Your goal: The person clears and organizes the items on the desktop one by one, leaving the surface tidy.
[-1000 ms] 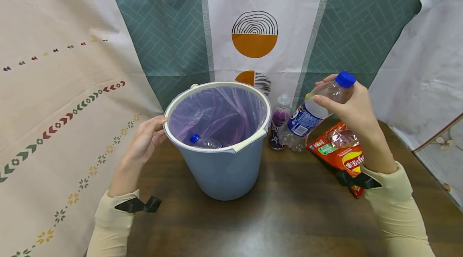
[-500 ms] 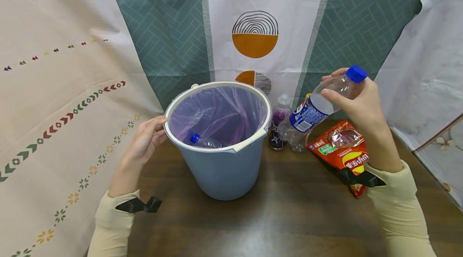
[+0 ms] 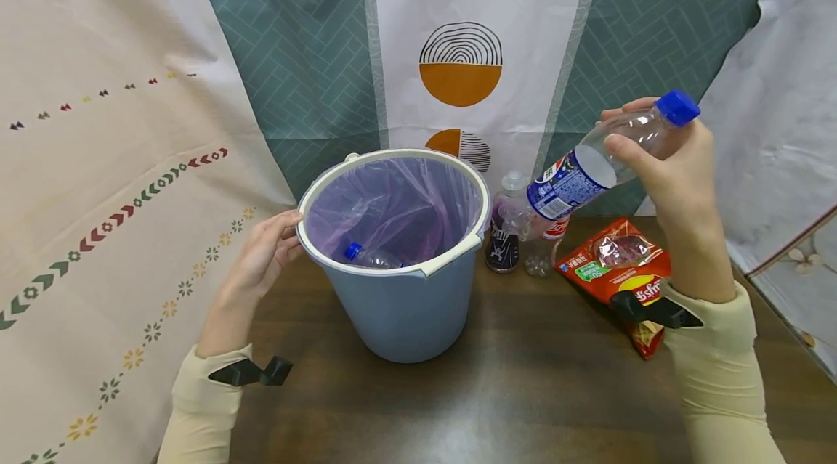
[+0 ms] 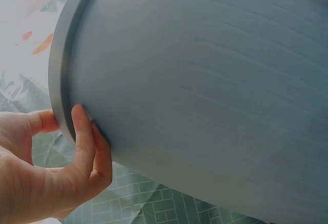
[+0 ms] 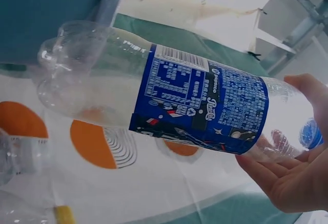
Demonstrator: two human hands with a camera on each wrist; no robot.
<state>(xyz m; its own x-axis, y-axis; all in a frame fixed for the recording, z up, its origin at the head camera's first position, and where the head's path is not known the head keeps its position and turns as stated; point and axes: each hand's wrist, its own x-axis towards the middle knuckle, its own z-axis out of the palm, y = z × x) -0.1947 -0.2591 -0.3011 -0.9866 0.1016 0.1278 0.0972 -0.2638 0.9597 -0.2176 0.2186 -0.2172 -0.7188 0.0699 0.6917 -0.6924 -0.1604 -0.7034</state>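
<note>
A light blue trash bin (image 3: 405,319) with a cream rim and a purple liner stands on the table. My left hand (image 3: 264,250) pinches its rim at the left. In the left wrist view the thumb (image 4: 43,121) lies at the rim's edge and fingers bend against the outer wall. My right hand (image 3: 683,173) grips a clear plastic bottle (image 3: 565,184) around its neck end. The bottle has a blue cap and blue label; it tilts, base down toward the bin, and looks empty in the right wrist view. Inside the bin lies another blue-capped bottle (image 3: 375,258).
Right of the bin stand a purple-and-black bottle (image 3: 502,242) and a clear bottle with a red label (image 3: 539,263), partly behind the held one. A red chip bag (image 3: 608,261) lies on the dark wooden table (image 3: 523,377). Patterned cloths hang behind and at the left.
My right hand has risen and moved to the right with the bottle, which now leans more toward horizontal and has lifted off the things behind it. My left hand stays at the rim.
</note>
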